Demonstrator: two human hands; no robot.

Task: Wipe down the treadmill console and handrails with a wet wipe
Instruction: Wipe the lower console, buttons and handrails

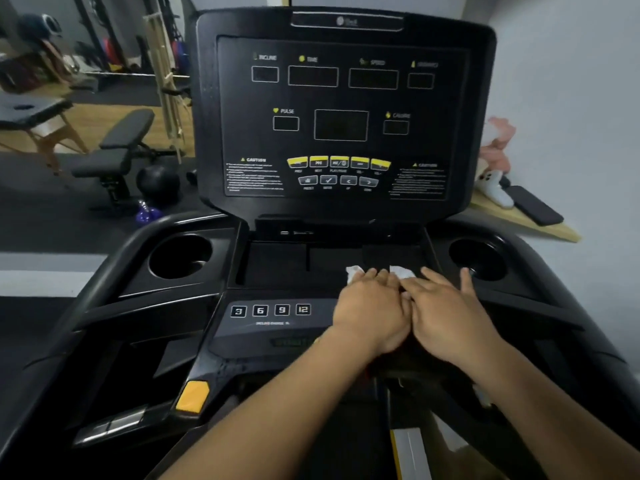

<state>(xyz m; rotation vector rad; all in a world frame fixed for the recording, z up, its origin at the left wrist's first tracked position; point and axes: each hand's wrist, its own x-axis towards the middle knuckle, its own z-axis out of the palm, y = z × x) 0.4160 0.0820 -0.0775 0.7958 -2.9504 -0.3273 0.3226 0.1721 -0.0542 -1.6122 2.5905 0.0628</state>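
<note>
The black treadmill console (341,109) stands upright ahead, its displays dark, with yellow buttons low on the panel. Below it lies a flat tray (277,265) between two cup holders. My left hand (372,306) and my right hand (446,306) lie side by side, palms down, at the tray's front edge. A white wet wipe (401,272) pokes out from under the fingertips of both hands, pressed against the tray. The left handrail (104,271) curves down the left side. The right rail is mostly hidden by my arm.
Number keys 3, 6, 9, 12 (270,310) sit left of my hands, a yellow tab (192,396) lower down. A weight bench (117,150), a black ball and a massage table stand at left. A dark phone (536,204) lies on a wooden shelf at right.
</note>
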